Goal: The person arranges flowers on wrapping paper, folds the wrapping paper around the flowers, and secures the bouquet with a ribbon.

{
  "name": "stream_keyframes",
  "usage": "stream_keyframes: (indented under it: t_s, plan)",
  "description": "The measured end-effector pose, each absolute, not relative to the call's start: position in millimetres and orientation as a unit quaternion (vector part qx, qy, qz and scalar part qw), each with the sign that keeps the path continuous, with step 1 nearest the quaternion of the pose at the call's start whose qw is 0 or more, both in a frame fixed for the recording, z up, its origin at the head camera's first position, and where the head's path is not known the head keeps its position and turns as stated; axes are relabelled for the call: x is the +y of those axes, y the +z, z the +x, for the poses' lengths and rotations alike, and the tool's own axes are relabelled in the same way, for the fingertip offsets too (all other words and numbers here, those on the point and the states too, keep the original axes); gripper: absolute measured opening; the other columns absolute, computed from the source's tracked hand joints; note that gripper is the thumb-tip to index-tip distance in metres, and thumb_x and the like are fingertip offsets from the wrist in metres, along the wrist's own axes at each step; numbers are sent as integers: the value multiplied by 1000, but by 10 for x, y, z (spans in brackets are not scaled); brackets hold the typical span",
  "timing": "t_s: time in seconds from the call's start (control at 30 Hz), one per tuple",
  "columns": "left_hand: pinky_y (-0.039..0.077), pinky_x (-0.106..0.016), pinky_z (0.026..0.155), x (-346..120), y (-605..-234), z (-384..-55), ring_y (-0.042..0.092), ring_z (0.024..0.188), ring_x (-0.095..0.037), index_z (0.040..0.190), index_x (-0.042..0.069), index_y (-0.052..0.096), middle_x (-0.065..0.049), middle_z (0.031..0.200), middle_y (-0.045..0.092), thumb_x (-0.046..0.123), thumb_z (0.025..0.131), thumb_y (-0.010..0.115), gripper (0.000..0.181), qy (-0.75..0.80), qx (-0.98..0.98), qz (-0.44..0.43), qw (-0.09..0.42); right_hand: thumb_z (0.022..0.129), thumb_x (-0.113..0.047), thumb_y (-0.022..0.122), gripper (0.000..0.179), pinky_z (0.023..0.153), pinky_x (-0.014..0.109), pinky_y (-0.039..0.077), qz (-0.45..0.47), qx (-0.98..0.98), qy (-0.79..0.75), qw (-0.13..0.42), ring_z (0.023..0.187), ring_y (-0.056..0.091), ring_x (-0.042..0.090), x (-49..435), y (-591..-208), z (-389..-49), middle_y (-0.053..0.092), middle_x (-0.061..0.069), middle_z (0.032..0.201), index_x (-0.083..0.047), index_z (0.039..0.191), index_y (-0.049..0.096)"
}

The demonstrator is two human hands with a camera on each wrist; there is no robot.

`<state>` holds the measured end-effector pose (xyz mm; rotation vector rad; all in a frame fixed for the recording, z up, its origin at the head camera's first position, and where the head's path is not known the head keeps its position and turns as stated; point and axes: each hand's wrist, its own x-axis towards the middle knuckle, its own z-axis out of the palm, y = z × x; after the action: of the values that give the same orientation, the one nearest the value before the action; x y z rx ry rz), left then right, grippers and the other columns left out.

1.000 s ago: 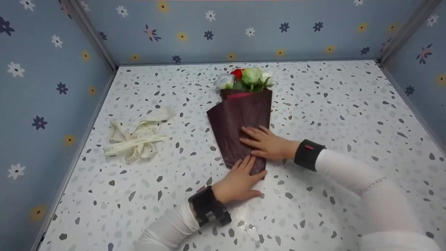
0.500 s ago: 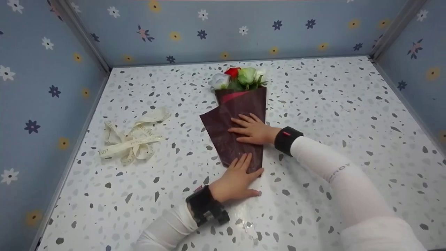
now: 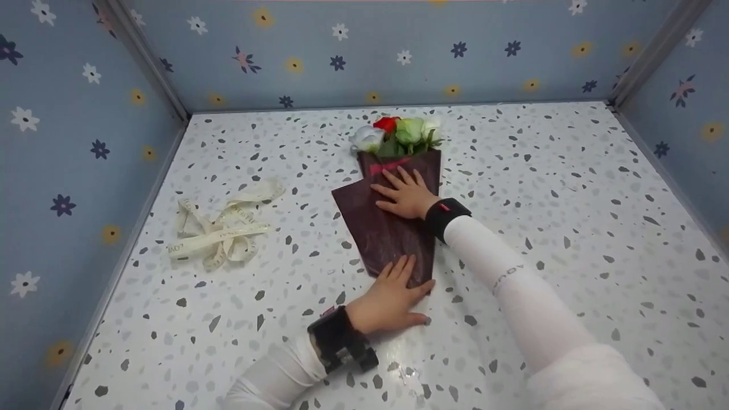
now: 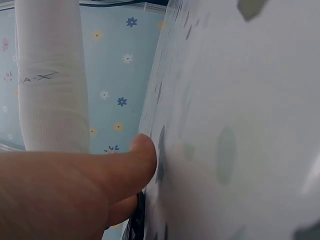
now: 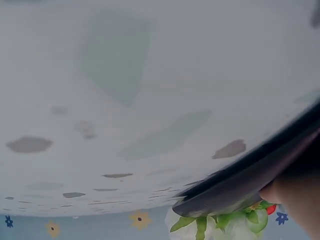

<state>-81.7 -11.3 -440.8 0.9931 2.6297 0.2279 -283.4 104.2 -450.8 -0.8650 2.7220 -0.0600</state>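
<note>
A bouquet (image 3: 409,130) of white, red and pale green flowers lies on the speckled table, wrapped in dark maroon paper (image 3: 364,216). Spread flat over the upper part of the wrap, my right hand (image 3: 407,195) touches it just below a pink strip. The fingers of my left hand (image 3: 390,299) rest straight on the narrow lower end, with the thumb out on the tabletop. In the left wrist view the left thumb (image 4: 142,157) lies along the table surface. The right wrist view has the wrap's dark edge (image 5: 220,192) with leaves and flowers beyond it.
A loose heap of cream printed ribbon (image 3: 219,230) lies left of the bouquet. Clear, shiny scraps (image 3: 409,373) sit near the front. Blue flower-patterned panels (image 3: 398,74) wall in the table (image 3: 541,171) at the back and both sides.
My right hand has slid up the wrap, from its lower right side to near the top edge. The left hand stays at the lower end. The head view has shifted slightly.
</note>
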Motion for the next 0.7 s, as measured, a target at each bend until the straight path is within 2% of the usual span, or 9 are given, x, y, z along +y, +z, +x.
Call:
stream_keyframes:
  t_s: [0.2, 0.43, 0.6, 0.7]
  plan:
    - [13, -54, 115, -96, -4448, -805, 6, 145, -38, 149, 28, 29, -24, 156, 6, 61, 89, 48, 71, 85, 921, 345, 162, 97, -59, 24, 57, 114, 58, -4, -273, 953, -11, 134, 147, -6, 32, 1002, -4604, -2910, 2, 0, 161, -39, 150, 18]
    - [12, -55, 115, -110, -4447, -790, 5, 145, -38, 149, 28, 29, -24, 156, 5, 60, 89, 49, 72, 92, 921, 338, 169, 97, -61, 22, 57, 114, 57, -6, -279, 952, -31, 125, 147, -4, 31, 984, -4550, -2842, 2, 2, 161, -40, 150, 18]
    - [12, -55, 114, -95, -4445, -800, 5, 145, -39, 150, 27, 28, -25, 156, 4, 60, 90, 47, 71, 89, 918, 348, 168, 100, -54, 25, 56, 114, 55, -8, -323, 938, -36, 118, 147, -6, 29, 1058, -4516, -2682, -2, 4, 161, -34, 151, 17]
    - [12, -55, 115, -102, -4450, -810, 4, 145, -39, 151, 27, 25, -25, 156, 3, 58, 92, 46, 69, 78, 918, 349, 171, 101, -47, 30, 55, 114, 56, -4, -375, 918, -59, 117, 147, -2, 30, 1132, -4469, -2481, 1, 5, 161, -28, 152, 21]
